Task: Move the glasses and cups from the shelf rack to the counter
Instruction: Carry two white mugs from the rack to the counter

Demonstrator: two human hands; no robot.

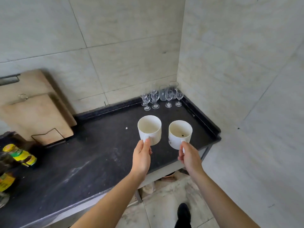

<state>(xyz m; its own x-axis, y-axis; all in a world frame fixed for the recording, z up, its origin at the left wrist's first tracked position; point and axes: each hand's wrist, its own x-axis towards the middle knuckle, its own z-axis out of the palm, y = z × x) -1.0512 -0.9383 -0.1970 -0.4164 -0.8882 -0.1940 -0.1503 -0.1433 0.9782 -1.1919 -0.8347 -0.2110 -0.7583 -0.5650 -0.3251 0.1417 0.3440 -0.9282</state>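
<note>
Two white cups are held over the dark counter [92, 162], one in each hand, both upright with mouths toward the camera. The left hand [141, 157] is pinched on the handle of the left cup [150, 129]; the right hand [190, 156] is closed the same way on the handle of the right cup [178, 134]. Handle grips are judged to have been chosen so the cups stay level and can be set down without fingers trapped beneath. Whether either base touches the counter cannot be told; both appear just above it. A dark speck is seen inside the right cup, and a small mark on its outer wall. In the corner behind, a cluster of stemmed glasses [162, 97] stands upright, close together and hard against the tiled walls [131, 46], judged to be pieces already carried over and parked out of the way. The space in front of them is free, which suits the cups. Wooden cutting boards [37, 109] are leaned on the wall in a wire stand at the left. Bottles with yellow and green labels [20, 155] lie at the left edge; their writing is too blurred to be read. No shelf rack is in view.
</note>
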